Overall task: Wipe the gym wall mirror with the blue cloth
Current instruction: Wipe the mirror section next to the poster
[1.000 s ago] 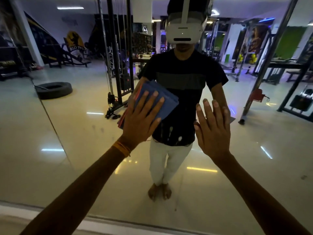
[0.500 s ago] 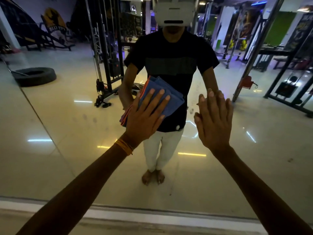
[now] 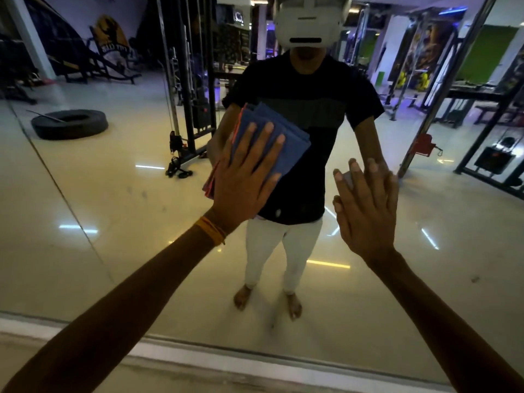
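Observation:
The wall mirror point(image 3: 113, 211) fills the view and reflects me standing barefoot in front of it. My left hand point(image 3: 246, 177) lies flat with fingers spread on a folded blue cloth point(image 3: 286, 137) with a red-edged side, pressing it against the glass at chest height. To its right and a little lower, my right hand point(image 3: 365, 214) rests palm-flat on the bare glass, fingers apart, holding nothing.
A slanted seam point(image 3: 65, 194) runs down the mirror's left part. Faint smudges point(image 3: 136, 191) mark the glass left of the cloth. A pale ledge point(image 3: 226, 361) runs along the mirror's bottom edge. In the reflection are a tyre point(image 3: 69, 123), a cable machine point(image 3: 187, 114) and racks.
My left hand has slid the cloth a little to the right across the glass. The right hand stays flat on the mirror. My view has tipped down slightly.

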